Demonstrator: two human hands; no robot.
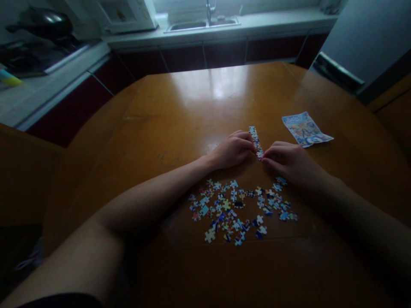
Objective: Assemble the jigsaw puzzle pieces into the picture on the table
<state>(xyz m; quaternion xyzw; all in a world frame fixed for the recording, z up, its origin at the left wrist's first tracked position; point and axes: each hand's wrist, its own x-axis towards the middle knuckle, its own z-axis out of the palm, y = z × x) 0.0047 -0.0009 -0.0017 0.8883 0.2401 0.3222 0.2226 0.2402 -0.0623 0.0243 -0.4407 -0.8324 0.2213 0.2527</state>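
Observation:
A narrow strip of joined jigsaw pieces [256, 139] lies on the wooden table, running away from me and leaning slightly left. My left hand [236, 147] rests along its left side, fingers curled and pressed to the edge. At the strip's near end, my right hand [287, 160] comes in from the right, thumb and forefinger pinched on a jigsaw piece mostly hidden by the fingertips. Whether that piece is joined to the strip I cannot tell. Closer to me, a spread of loose jigsaw pieces [226, 204] lies below both hands, some overlapping.
A creased, printed picture sheet [305, 129] lies beyond my right hand on the wooden table [192, 102]. Past the table's far edge run a counter with a sink [189, 26], a stove with a dark pan [46, 23] at left, and a large pale appliance [374, 38] at right.

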